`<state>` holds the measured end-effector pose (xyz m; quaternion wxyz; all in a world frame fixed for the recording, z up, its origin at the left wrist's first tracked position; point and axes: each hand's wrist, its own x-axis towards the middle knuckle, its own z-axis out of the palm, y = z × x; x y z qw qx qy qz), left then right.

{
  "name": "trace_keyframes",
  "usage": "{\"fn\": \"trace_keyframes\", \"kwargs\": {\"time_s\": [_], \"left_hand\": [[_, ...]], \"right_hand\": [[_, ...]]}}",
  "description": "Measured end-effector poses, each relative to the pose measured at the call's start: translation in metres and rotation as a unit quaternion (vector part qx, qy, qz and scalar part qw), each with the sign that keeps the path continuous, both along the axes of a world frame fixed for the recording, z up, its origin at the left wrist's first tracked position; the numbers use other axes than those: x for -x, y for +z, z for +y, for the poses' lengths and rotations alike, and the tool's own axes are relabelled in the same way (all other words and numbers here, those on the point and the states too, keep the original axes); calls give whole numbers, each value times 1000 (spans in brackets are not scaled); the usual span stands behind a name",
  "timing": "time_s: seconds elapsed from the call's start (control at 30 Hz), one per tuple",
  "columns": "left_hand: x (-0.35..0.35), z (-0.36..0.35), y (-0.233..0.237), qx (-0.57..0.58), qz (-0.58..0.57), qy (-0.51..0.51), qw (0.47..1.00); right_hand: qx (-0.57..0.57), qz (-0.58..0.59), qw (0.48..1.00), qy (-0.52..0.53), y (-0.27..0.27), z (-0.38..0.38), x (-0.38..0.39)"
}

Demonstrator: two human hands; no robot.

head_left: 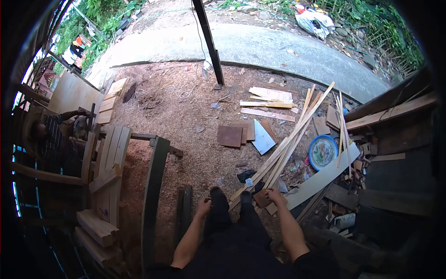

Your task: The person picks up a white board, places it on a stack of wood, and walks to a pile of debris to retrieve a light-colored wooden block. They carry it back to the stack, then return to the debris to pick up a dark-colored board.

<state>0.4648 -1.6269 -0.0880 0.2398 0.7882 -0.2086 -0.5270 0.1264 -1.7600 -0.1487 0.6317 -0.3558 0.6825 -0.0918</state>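
Note:
My left hand (203, 205) is beside my left leg, its fingers curled in and nothing visible in them. On the other side, my right hand (275, 195) is held with bent fingers close to a small brown board (261, 198). Whether it touches that board or pinches something small cannot be made out. Long thin wood strips (290, 139) run from near my feet toward the upper right. Ahead lie dark brown square boards (230, 136) and a white-faced panel (263, 137). A black plastic bag (245, 176) is just past my feet.
A blue-rimmed round basin (323, 152) and a long pale board (320, 179) lie at the right. Stacked planks (97, 228) and a dark green beam (154, 186) stand left, with another person (53, 132) beyond. A dark post (211, 46) rises ahead near the concrete path (260, 44).

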Motion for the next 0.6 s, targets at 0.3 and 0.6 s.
{"fn": "trace_keyframes", "kwargs": {"time_s": [0.3, 0.6], "left_hand": [[-81, -103, -71, -87, 92, 17, 992], [-170, -252, -162, -111, -49, -215, 969]], "right_hand": [[13, 94, 996, 1, -56, -65, -23], [-118, 208, 971, 6, -136, -141, -82]]}}
